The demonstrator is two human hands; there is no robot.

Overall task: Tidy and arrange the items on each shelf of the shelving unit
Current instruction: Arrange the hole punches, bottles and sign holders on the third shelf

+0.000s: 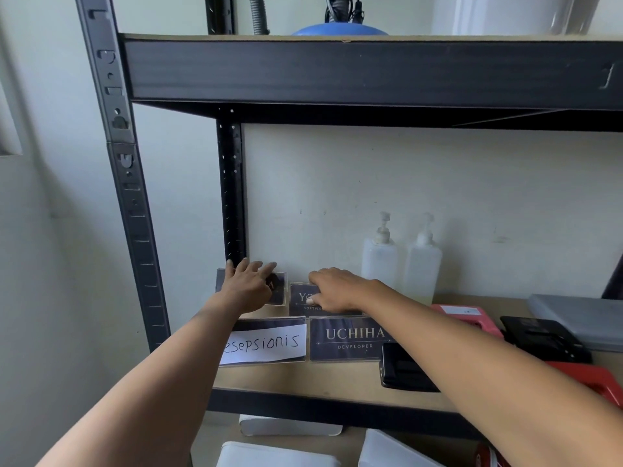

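- Left hand: fingers straight and spread, palm down, lying flat on the rear-left name plate at the back left corner of the shelf board, beside the rear upright.
- Rear-left name plate: dark navy card in a clear holder; mostly covered by the hand, only one pale letter "A" readable.
- Right hand: fingers curled downward onto the rear-right name plate, thumb tip pressing its face; whether the fingers hook its back edge cannot be told.
- Rear-right name plate: dark navy, pale lettering starting with "Y", a smaller line beginning "SOFTWA"; it sits just beside the first plate, slightly nearer the front.
- Front row, nearer the shelf edge: a plate covered with a white paper slip handwritten "esepsionis", and beside it a navy plate printed "UCHIHA / DEVELOPER". Both stand side by side, almost touching.
- Behind the right forearm: two translucent pump bottles upright against the wall.
- Right side of the shelf: a black hole punch, a second black item partly hidden by the arm, red objects and a grey flat case.
- Upper shelf: a blue rounded object.
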